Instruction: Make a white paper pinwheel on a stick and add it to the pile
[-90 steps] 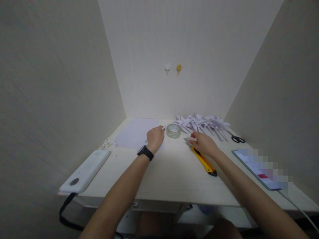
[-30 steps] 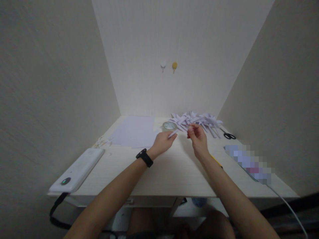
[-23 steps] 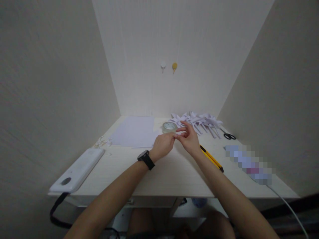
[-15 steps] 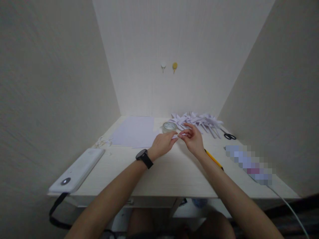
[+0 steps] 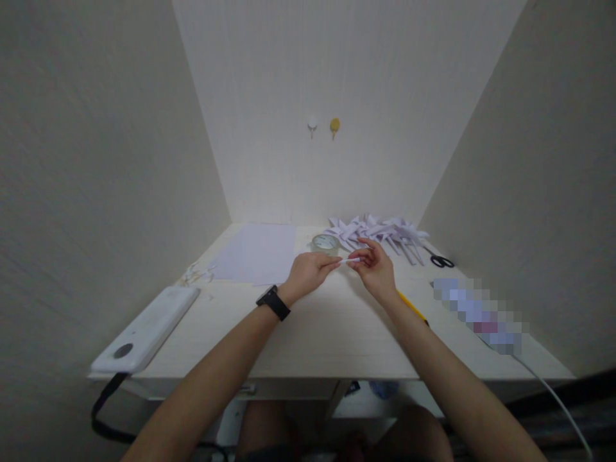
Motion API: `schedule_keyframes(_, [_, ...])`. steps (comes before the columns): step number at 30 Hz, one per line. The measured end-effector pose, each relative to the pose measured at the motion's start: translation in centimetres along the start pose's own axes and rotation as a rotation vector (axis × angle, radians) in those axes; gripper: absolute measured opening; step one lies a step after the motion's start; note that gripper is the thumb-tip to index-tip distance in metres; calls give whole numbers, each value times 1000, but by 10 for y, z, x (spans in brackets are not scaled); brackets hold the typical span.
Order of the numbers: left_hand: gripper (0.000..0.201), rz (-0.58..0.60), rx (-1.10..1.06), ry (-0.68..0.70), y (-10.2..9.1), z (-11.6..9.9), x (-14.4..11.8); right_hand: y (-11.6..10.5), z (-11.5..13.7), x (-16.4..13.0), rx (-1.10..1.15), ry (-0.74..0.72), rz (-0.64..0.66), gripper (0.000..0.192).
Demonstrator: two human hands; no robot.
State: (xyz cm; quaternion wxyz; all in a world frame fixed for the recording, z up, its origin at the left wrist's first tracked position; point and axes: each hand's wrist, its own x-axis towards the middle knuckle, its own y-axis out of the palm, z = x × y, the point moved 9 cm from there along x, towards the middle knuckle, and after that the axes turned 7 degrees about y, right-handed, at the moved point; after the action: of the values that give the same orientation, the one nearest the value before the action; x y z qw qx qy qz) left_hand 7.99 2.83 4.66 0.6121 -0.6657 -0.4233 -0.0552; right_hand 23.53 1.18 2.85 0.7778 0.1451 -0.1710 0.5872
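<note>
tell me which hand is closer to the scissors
Right. The right hand is between the scissors and the left hand, which sits farther off toward the sheet of paper.

Small white paper strip [image 5: 347, 261]: narrow, roughly level, pinched at both ends, raised just above counter [image 5: 337, 333].

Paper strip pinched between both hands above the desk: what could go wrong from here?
The small paper strip is held only by fingertips of the left hand and right hand, so it might slip or crease. The yellow utility knife lies under the right forearm, which could knock it. The tape roll sits close behind.
</note>
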Motion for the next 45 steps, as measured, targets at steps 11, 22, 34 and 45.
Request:
schedule_keyframes(11, [34, 80, 45, 6, 4, 1, 0, -4, -9, -1, -13, 129, -40, 53])
schedule_keyframes(22, [26, 65, -197, -89, 4, 19, 0, -16, -16, 3, 9, 197, -94, 52])
schedule_keyframes(34, [31, 58, -300, -199, 6, 25, -2, -17, -19, 2, 156, 306, -107, 53])
schedule_keyframes(45, [22, 25, -471, -249, 7, 31, 2, -24, -22, 4, 163, 269, -162, 51])
